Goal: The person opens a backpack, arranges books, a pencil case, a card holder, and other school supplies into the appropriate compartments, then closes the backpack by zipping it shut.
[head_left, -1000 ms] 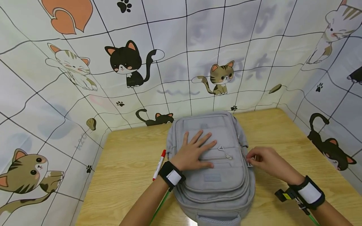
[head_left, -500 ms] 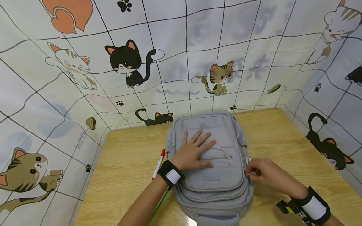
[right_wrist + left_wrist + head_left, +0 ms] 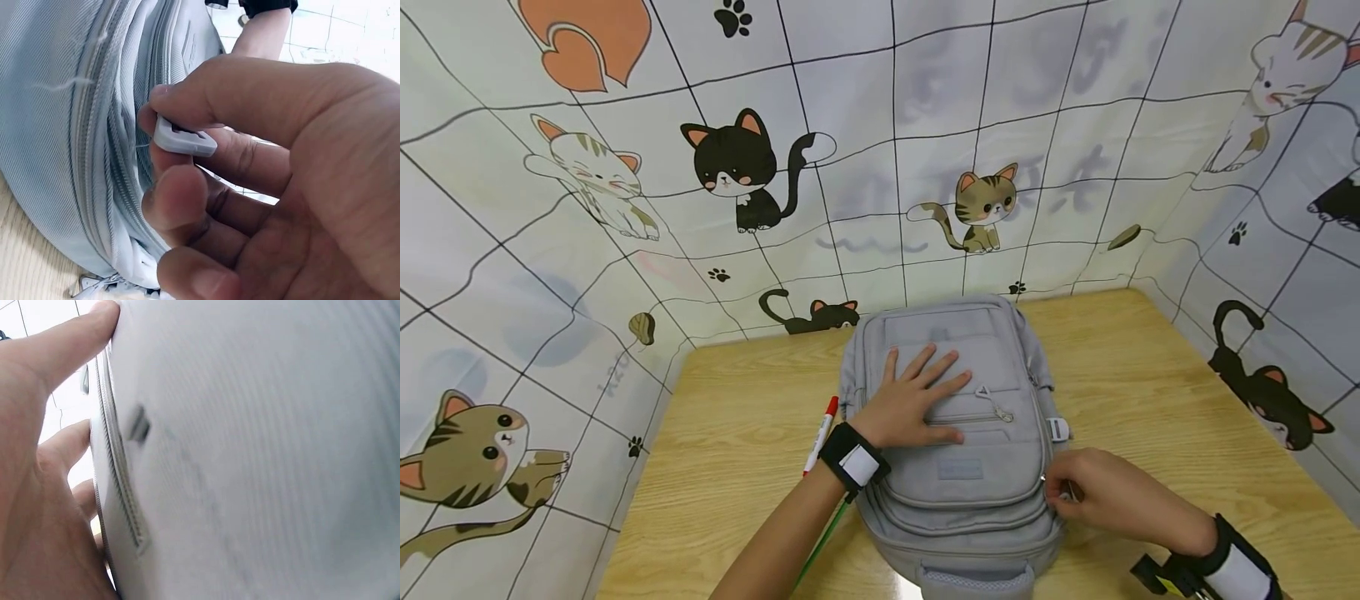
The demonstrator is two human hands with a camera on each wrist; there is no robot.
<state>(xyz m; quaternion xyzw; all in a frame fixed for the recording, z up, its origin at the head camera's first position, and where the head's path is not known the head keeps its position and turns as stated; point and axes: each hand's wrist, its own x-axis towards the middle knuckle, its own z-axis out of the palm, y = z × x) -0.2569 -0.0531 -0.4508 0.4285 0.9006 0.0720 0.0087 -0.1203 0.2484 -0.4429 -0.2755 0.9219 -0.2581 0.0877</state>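
Note:
A grey backpack (image 3: 940, 350) lies on the table with its front pockets up. My left hand (image 3: 910, 408) rests on the front pocket, fingers spread; in the left wrist view its fingers (image 3: 69, 347) lie along the grey fabric beside a zipper (image 3: 119, 462). At the bag's right edge, my right hand (image 3: 1097, 492) pinches a zipper pull. Up close in the right wrist view, that pale grey zipper pull (image 3: 181, 140) sits between thumb and forefinger, beside the bag's zipper tracks (image 3: 94, 137). The other fingers are curled loosely below it.
A white marker with a red cap (image 3: 822, 433) lies left of the bag on the wooden table (image 3: 737, 450). A white buckle (image 3: 1058, 429) sticks out at the bag's right side. Cat-printed cloth (image 3: 865, 100) surrounds the table's back and sides.
My right hand has slid along the bag's right edge toward me, pulling the zipper pull along. The white buckle now shows beyond it. My left hand has stayed in place.

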